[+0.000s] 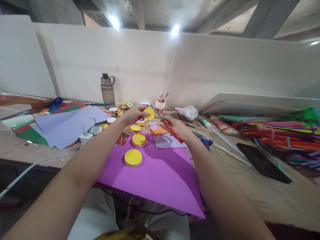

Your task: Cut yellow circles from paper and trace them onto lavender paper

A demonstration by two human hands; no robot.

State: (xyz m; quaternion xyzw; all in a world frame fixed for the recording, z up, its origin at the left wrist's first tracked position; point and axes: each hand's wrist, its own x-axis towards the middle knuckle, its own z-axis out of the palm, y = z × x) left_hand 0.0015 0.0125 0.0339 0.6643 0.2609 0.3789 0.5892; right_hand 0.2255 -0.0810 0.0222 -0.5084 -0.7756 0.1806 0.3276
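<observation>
While the left hand [135,115] pinches a yellow paper circle [149,113] above the desk [275,193], the right hand [176,128] grips red scissors [167,125] at its edge — trimming seems underway, needing a slow turn next.

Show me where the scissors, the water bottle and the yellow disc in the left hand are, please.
scissors [172,130]: head view, on the red handle held in the right hand.
water bottle [108,93]: head view, on the grey body.
yellow disc [150,113]: head view, on its yellow face beside the fingertips.
</observation>
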